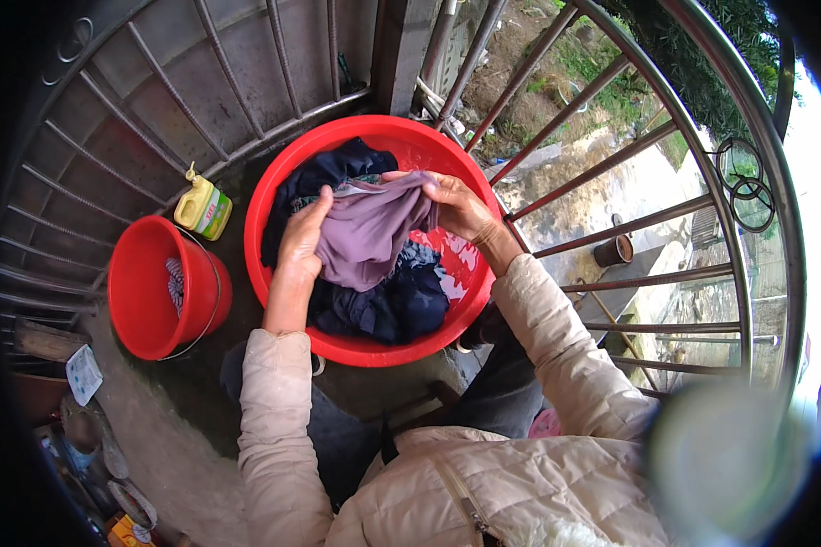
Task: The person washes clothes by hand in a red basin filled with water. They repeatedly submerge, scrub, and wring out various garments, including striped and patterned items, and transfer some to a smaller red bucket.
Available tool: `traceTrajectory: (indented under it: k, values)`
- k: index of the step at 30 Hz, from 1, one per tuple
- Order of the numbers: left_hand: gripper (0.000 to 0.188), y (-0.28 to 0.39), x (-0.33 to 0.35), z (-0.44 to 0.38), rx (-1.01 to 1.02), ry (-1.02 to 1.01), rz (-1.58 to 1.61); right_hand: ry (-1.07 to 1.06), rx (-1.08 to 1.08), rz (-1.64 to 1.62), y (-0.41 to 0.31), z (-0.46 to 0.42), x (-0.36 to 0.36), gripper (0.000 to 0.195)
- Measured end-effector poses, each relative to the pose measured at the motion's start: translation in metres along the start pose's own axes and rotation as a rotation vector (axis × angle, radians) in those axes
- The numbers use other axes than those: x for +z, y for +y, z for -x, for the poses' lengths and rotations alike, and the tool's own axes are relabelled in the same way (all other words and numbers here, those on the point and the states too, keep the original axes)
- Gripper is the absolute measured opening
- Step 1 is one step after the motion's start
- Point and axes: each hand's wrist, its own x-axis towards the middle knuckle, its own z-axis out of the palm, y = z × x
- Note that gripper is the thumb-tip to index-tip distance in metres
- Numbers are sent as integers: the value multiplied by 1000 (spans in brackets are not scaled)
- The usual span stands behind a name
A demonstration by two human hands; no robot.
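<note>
A mauve cloth garment (369,239) is stretched between my two hands over a large round red plastic basin (369,355). My left hand (304,236) grips its left side, thumb on top. At the upper right edge, my right hand (462,205) pinches the fabric, bunching it into folds. Dark navy clothes (390,308) lie wet in the basin below, and another dark garment (342,164) is heaped at its far left. A patterned cloth partly shows behind the mauve garment. Some water with suds (455,263) shows at the basin's right.
A red bucket (164,287) with a striped cloth (175,284) inside stands left of the basin. Behind it is a yellow detergent jug (204,208) with a pump. Metal railings (588,188) close in the right and far sides. Assorted items, including shoes (133,502), line the lower left.
</note>
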Motion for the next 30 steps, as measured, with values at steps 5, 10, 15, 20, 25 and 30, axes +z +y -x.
traceTrajectory:
  k: [5,10,15,20,25,30]
  values:
    - [57,-33,7,-31,-74,53,56,519,-13,-343,42,-23,-6,30]
    - [52,-62,-10,-55,-136,228,138,640,-112,809,73,-23,43,43]
    - [35,-55,0,-24,-11,-59,197,270,-444,1457,90,6,94,51]
    - [32,-85,44,-31,62,402,251,614,-120,1482,88,-30,43,44]
    - [34,-73,49,-20,126,418,71,639,-143,1524,91,-32,38,44]
    - [30,-81,-15,-53,100,402,-107,439,-309,1661,105,-7,68,27]
